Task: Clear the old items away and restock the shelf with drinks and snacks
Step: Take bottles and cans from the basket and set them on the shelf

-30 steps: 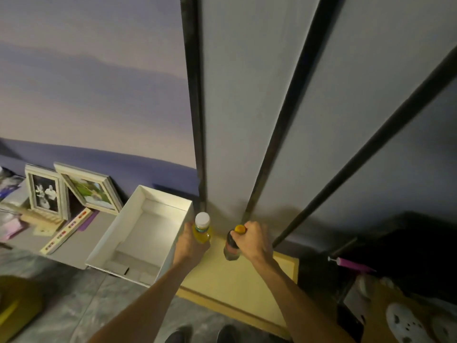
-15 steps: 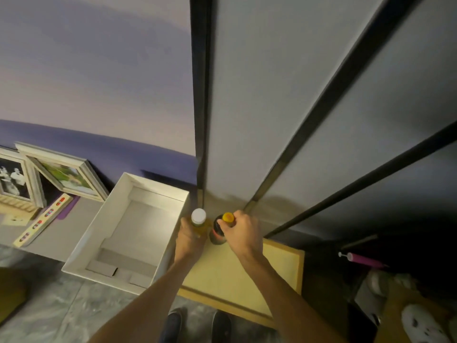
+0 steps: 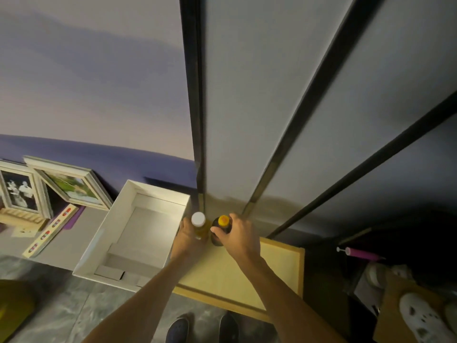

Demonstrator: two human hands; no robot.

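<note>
My left hand [image 3: 186,237] is wrapped around a yellow drink bottle with a white cap [image 3: 198,218]. My right hand [image 3: 237,235] grips a dark bottle with an orange cap [image 3: 223,220]. Both bottles stand upright side by side at the back left corner of the pale wooden bottom shelf [image 3: 279,263], close against the rack's black upright post [image 3: 197,125]. Grey shelf boards [image 3: 247,95] rise above them.
An open white cardboard box [image 3: 103,240] sits on the floor just left of the shelf. Two framed pictures [image 3: 71,186] lean on the wall further left. A pink-handled tool [image 3: 361,253] and dark clutter lie to the right. My shoes [image 3: 202,330] are below.
Both hands have carried the bottles back and left to the shelf's rear corner and brought them close together; the view has tilted slightly.
</note>
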